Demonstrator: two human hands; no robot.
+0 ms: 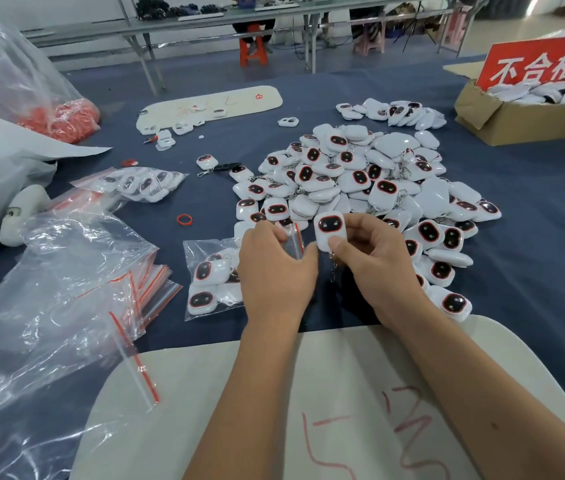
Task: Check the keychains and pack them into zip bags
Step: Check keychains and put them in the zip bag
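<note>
My right hand [374, 258] is pinching one white keychain [329, 230], face up, just in front of the big keychain pile [360, 178]. My left hand [274, 268] grips the red-striped mouth of a part-filled zip bag [211, 278] lying on the blue tablecloth [534, 202].

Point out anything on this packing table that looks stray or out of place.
A red ring lies alone on the blue cloth, apart from the keychain pile. One keychain sits by itself left of the pile, beside a black strap. Nothing looks spilled or broken.
</note>
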